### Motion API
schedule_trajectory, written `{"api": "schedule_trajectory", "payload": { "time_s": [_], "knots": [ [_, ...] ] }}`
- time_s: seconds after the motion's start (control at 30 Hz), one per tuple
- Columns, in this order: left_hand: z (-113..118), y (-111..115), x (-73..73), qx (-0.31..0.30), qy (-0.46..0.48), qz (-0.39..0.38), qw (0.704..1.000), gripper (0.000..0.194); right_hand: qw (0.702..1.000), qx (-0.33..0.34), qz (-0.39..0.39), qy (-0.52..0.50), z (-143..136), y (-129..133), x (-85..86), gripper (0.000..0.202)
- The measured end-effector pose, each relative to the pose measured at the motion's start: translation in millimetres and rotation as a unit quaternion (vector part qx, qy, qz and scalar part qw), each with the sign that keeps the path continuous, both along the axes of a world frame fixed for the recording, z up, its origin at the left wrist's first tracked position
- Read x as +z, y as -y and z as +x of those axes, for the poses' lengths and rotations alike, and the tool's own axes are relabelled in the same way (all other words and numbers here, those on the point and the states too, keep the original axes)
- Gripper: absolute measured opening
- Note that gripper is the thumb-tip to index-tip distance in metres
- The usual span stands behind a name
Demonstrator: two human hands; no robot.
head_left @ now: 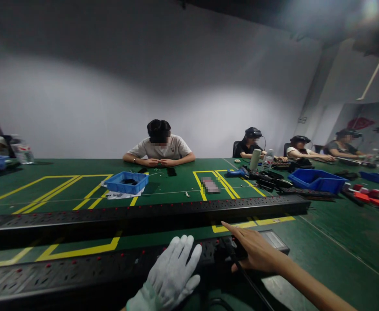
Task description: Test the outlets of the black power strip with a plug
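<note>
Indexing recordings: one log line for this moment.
left hand gloved, over near power strip | right hand at black plug | far strip beyond

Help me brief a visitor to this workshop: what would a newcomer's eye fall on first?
Probably the white-gloved left hand, bright against the near black socket strip it lies over, with the bare right hand at a black plug towards that strip's right end. Next, perhaps, the far socket strip, stretching across the green table just beyond, and the bright yellow lines marked on the tabletop.
</note>
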State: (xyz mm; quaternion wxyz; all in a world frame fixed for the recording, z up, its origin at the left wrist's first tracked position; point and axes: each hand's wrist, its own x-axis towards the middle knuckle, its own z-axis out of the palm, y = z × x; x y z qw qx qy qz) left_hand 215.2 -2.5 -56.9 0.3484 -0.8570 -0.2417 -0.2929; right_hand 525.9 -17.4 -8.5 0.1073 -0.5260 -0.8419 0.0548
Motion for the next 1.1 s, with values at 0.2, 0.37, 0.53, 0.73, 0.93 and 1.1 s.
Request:
{"api": "schedule_trajectory", "payload": {
  "time_s": [0.2,0.37,0.53,0.73,0.93,1.1],
  "knots": [
    [42.4,-2.7,0.2,-0.020,0.006,-0.014,1.000,0.052,0.999,-0.023,0.015,-0.020,40.5,2.8,0.5,0.106],
    [75.6,-4.5,-7.3,-0.022,0.042,-0.014,0.999,0.056,0.995,0.028,0.085,-0.049,37.3,15.0,5.9,0.093],
    [97.4,-8.9,-14.2,-0.040,0.143,0.042,0.988,0.044,0.970,0.104,0.202,-0.087,23.1,16.4,-5.2,0.062],
    [96.9,-10.1,-12.6,-0.052,0.167,0.052,0.983,0.040,0.939,0.036,0.327,-0.105,5.7,17.2,-36.7,0.047],
    [104.0,-11.3,-21.7,-0.071,0.135,0.043,0.987,0.040,0.930,-0.038,0.344,-0.126,-9.0,28.0,-53.9,0.054],
    [122.8,-12.0,-39.3,-0.078,0.128,0.059,0.987,0.043,0.932,-0.033,0.331,-0.147,-8.3,28.4,-52.5,0.051]
  ]
}}
